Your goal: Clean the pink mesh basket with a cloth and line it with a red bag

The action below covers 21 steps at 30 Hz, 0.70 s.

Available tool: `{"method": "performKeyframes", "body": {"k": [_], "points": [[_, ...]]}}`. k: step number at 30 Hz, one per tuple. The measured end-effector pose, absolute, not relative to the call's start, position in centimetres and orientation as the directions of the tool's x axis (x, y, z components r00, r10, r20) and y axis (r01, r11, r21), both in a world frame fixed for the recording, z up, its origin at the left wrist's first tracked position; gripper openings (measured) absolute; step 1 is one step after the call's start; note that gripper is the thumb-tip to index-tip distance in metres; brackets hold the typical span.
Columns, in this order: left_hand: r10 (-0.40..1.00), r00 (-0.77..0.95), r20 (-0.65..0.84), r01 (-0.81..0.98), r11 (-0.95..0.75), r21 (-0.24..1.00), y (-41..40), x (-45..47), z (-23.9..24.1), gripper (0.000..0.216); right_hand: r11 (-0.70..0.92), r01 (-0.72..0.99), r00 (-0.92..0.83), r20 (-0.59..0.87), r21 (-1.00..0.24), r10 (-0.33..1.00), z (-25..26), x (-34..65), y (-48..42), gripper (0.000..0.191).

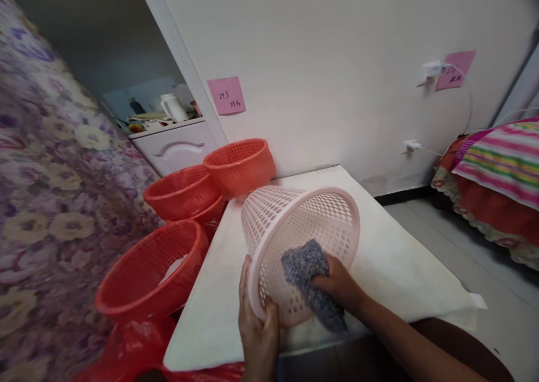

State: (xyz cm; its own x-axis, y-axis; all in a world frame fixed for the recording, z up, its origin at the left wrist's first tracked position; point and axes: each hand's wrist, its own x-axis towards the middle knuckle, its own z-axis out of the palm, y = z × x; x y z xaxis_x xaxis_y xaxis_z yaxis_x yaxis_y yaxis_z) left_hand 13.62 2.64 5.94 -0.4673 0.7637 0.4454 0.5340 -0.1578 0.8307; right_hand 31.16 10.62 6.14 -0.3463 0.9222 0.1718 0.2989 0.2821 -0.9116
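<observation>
We see a pale pink plastic basket (295, 230), its walls pierced all over with small holes, lying tilted on its side on a white table (400, 269) with its open mouth turned toward us. Inside the mouth sits a grey cloth (305, 269), pressed against the inner wall by the right hand (337, 283), which is closed around the cloth. The left hand (256, 328) grips the basket's near rim, thumb over the edge.

To the left of the table stand red baskets of the same pierced kind: one large one (147, 275) nearest us with something pale inside that we cannot make out, one behind it (181, 191), and another (240, 166) against the white wall (337, 62). Red plastic (130, 342) lies crumpled below, cut off by the frame's bottom edge. Two pink notes (226, 95) are stuck on the wall; their writing is too small to read.
</observation>
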Motion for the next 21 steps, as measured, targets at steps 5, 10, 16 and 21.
{"method": "performKeyframes", "body": {"k": [5,10,16,21], "points": [[0.771,-0.289,0.568,0.685,-0.248,0.685,2.2,13.5,10.4,0.070,0.273,0.608,-0.040,0.314,-0.746,0.948,8.0,34.9,12.6,0.060],[0.774,-0.195,0.602,0.743,-0.285,0.606,2.1,14.1,11.2,0.070,0.239,0.771,-0.151,0.196,-0.590,0.969,6.9,34.0,12.9,0.051],[0.754,-0.405,0.518,0.625,-0.185,0.759,2.0,14.7,7.0,0.061,0.344,0.591,-0.439,0.066,-0.729,0.896,4.3,30.6,11.4,0.038],[0.764,-0.533,0.364,0.492,-0.070,0.868,1.2,13.3,4.6,0.056,0.381,0.324,-0.616,0.113,-0.866,0.780,4.3,29.9,10.6,0.033]]}}
